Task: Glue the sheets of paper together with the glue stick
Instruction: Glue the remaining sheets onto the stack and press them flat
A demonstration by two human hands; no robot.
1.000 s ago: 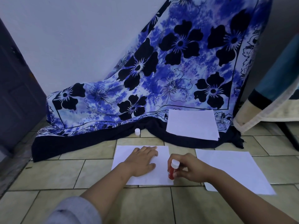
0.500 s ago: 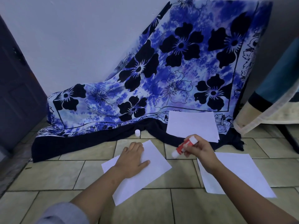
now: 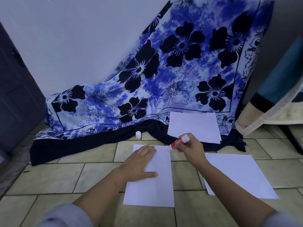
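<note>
Left hand (image 3: 139,164), flat, pins the sheet (image 3: 150,192) while the right hand (image 3: 191,148) grips the glue stick (image 3: 177,143), best drawn evenly along its edge.

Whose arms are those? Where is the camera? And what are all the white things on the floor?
There is no machine here: those are a person's own two arms. The camera sits on the person's head and looks down, so you see what they see. On the tiled floor lie white sheets of paper: a middle sheet and a right sheet. A third sheet lies further back on the blue flowered cloth. The left hand presses flat on the middle sheet. The right hand grips a red glue stick, tip pointing down at that sheet's far corner. A small white cap stands by the cloth's dark edge.
</note>
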